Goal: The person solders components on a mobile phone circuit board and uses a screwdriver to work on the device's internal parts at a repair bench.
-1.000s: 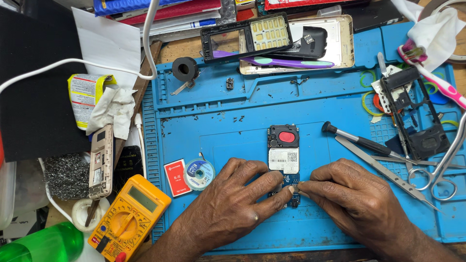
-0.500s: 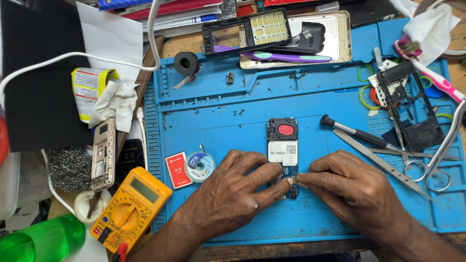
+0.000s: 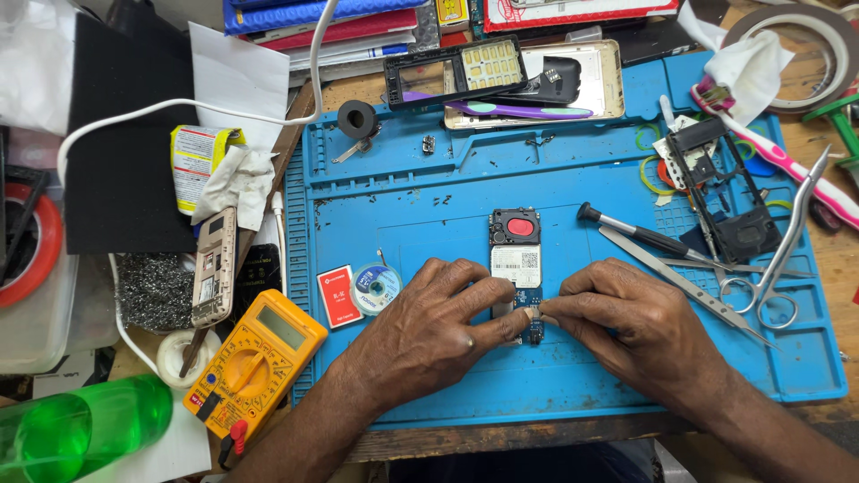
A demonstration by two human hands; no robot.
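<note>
Left hand point(image 3: 429, 331) & right hand point(image 3: 631, 326) pinched together on lower end of bare blue phone circuit board point(image 3: 516, 268), flat on blue silicone mat point(image 3: 573, 394). Board stripped, black frame point(image 3: 725, 201) apart to upper right; reassembly not started, judging by layout.

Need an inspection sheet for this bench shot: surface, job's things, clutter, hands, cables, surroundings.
Surface: blue work mat on a wooden bench, specks and small parts on it.
Job's things: bare phone circuit board lies flat mid-mat; both hands meet at its lower end.
Clutter: screwdriver, tweezers, scissors-like clamp, solder wick reel, yellow multimeter, phone frames.
Hands: left hand and right hand pinch at the board's lower end; what they pinch is hidden.
Cables: white cable loops across the left side.
Surroundings: green bottle, tape rolls, stacked books at top.
</note>
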